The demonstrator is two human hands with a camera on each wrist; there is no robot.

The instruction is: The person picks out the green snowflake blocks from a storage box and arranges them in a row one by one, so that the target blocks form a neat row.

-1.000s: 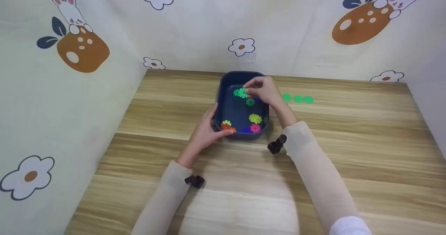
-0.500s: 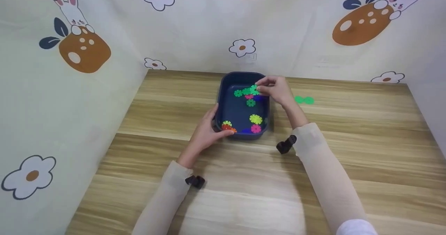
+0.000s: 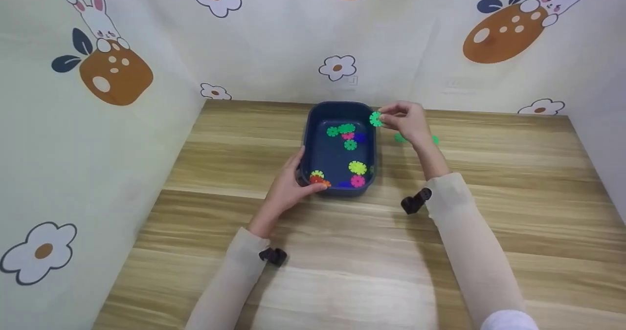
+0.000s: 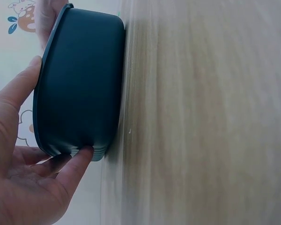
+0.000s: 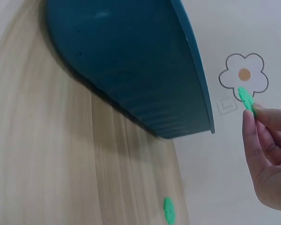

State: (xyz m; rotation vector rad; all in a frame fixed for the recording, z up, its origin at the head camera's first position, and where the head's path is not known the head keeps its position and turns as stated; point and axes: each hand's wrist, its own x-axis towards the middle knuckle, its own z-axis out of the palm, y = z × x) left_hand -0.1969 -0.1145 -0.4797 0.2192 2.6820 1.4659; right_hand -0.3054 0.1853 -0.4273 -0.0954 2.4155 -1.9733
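A dark blue plastic basin (image 3: 326, 155) stands on the table, with several coloured notched discs lying in it. My left hand (image 3: 287, 182) holds the basin's near left corner, thumb at the rim; in the left wrist view its fingers (image 4: 74, 169) press against the outer wall. Between thumb and fingertips, my right hand (image 3: 412, 124) pinches a green notched disc (image 3: 375, 119) by its edge, just above the basin's right rim. The right wrist view shows that disc (image 5: 246, 99) nearly edge-on, apart from the basin wall.
Two green discs, one left (image 3: 400, 137) and one right (image 3: 435, 139) of the right wrist, lie on the table, partly hidden by the arm. Inside the basin are yellow discs (image 3: 357, 167), a pink disc (image 3: 357, 181) and others. A patterned curtain (image 3: 274, 51) hangs behind.
My right hand has moved rightward from over the basin to its right rim, carrying the green disc. Discs beneath have come into view. The left hand stays on the basin.
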